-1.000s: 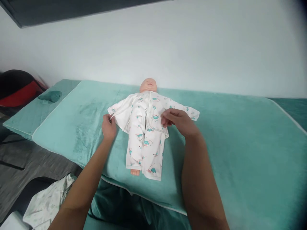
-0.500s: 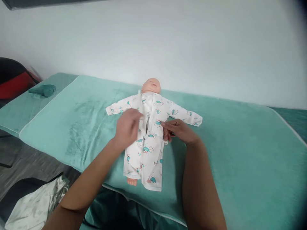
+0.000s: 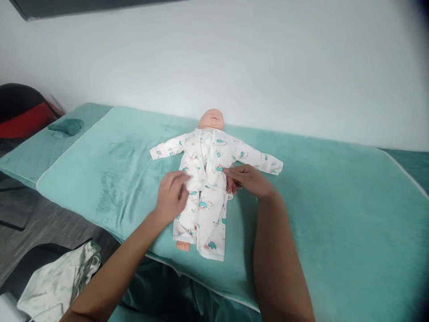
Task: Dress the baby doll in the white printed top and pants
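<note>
A baby doll [image 3: 212, 119] lies on its back on a teal blanket [image 3: 335, 214]. It wears a white romper [image 3: 204, 179] printed with small teal figures, and one bare foot shows at the bottom. My left hand [image 3: 171, 196] sits at the romper's left side by the waist, its fingers curled onto the cloth. At the right side of the waist, my right hand [image 3: 250, 181] pinches the romper's front edge. The romper's front flaps lie closed over the doll's chest.
A crumpled dark teal cloth [image 3: 67, 126] lies at the blanket's far left. A red and black object [image 3: 23, 114] stands beyond it. A pale printed garment [image 3: 56, 281] sits low at the left, over a dark floor. A white wall runs behind.
My left hand carried the romper's left flap from out at the side across the doll's chest and came down to the waist. My right hand stayed at the waist.
</note>
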### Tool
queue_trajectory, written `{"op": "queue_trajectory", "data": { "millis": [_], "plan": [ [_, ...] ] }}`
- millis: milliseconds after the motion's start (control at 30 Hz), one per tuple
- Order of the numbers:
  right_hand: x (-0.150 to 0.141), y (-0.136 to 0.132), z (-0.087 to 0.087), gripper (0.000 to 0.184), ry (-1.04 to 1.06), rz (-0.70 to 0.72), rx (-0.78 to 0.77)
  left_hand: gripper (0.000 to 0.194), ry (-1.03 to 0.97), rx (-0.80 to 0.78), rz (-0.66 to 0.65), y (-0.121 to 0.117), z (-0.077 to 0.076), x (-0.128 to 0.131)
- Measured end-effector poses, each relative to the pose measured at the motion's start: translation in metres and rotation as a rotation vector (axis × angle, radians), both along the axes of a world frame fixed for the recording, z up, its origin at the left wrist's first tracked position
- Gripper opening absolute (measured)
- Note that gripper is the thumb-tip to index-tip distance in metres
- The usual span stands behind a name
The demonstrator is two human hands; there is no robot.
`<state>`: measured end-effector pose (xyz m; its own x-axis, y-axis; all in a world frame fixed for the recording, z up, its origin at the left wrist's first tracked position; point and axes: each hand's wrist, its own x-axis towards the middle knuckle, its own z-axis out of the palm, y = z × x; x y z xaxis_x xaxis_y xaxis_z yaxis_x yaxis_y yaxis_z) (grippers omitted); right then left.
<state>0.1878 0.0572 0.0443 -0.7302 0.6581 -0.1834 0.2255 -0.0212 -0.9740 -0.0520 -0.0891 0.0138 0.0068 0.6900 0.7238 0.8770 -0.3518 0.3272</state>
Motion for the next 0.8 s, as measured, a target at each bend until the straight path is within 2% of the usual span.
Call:
{"op": "queue_trajectory", "data": {
  "millis": [133, 300, 500, 567, 633, 800],
  "plan": [
    [-0.001, 0.0, 0.0, 0.058, -0.008, -0.009, -0.012, 0.038, -0.09, -0.079, 0.087, -0.004, -0.009, -0.006],
    [-0.001, -0.001, 0.002, 0.059, -0.001, -0.011, 0.007, 0.025, -0.139, -0.12, 0.01, -0.006, -0.013, -0.011],
    [0.0, 0.0, 0.002, 0.059, 0.013, 0.01, 0.025, 0.024, -0.324, -0.246, -0.038, -0.013, -0.015, -0.015],
    [0.001, 0.0, 0.002, 0.058, 0.032, 0.012, 0.022, 0.019, -0.411, -0.282, -0.056, -0.007, -0.01, -0.019],
    [0.002, 0.001, 0.001, 0.055, 0.092, -0.057, 0.033, 0.013, -0.495, -0.292, -0.042, 0.007, 0.0, -0.022],
    [0.001, 0.009, -0.003, 0.035, 0.406, -0.48, 0.125, 0.016, -0.638, -0.298, 0.031, 0.072, 0.038, -0.016]
  ]
}}
